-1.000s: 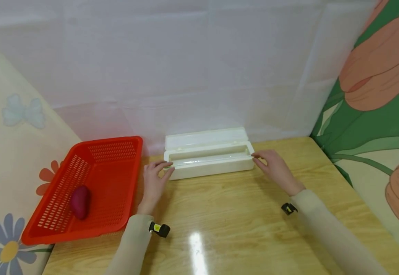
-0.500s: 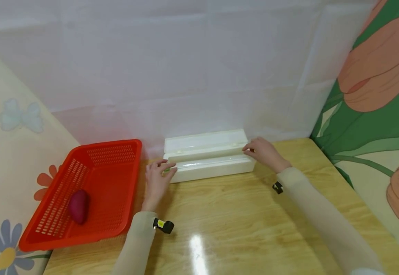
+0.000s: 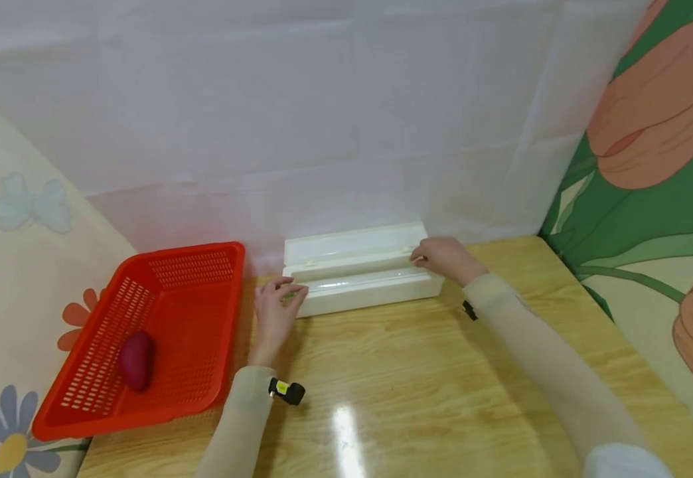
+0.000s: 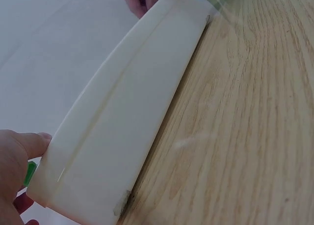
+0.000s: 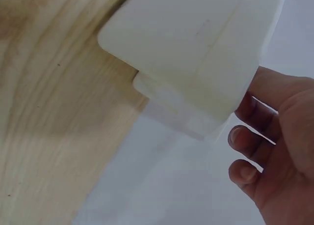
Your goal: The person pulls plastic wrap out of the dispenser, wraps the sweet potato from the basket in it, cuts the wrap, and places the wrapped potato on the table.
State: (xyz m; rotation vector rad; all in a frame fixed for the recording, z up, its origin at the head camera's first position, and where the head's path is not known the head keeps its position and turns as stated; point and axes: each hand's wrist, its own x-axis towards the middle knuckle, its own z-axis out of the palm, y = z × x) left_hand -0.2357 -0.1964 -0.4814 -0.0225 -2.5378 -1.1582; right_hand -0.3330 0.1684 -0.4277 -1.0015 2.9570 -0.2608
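A long white box point(image 3: 370, 295), which looks like a cling film dispenser, stands on the table with its lid point(image 3: 355, 244) tipped back. A shiny clear strip point(image 3: 358, 282) runs along its front opening. My left hand point(image 3: 273, 315) holds the box's left end, thumb on the edge; a small green piece point(image 4: 30, 173) shows between the fingers. My right hand point(image 3: 447, 259) is at the right end, over the opening, with curled fingers. In the right wrist view, one digit reaches behind the box edge; what those fingertips touch is hidden.
A red plastic basket point(image 3: 227, 332) stands left of my left arm, with a purple, sweet-potato-like object point(image 3: 135, 360) inside. White cloth point(image 3: 334, 119) hangs behind the box. Printed flower panels point(image 3: 651, 199) flank both sides of the wooden table point(image 3: 406, 398).
My right hand has shifted left and a little farther back, from the box's right front corner to over its opening. The left hand stays at the left end.
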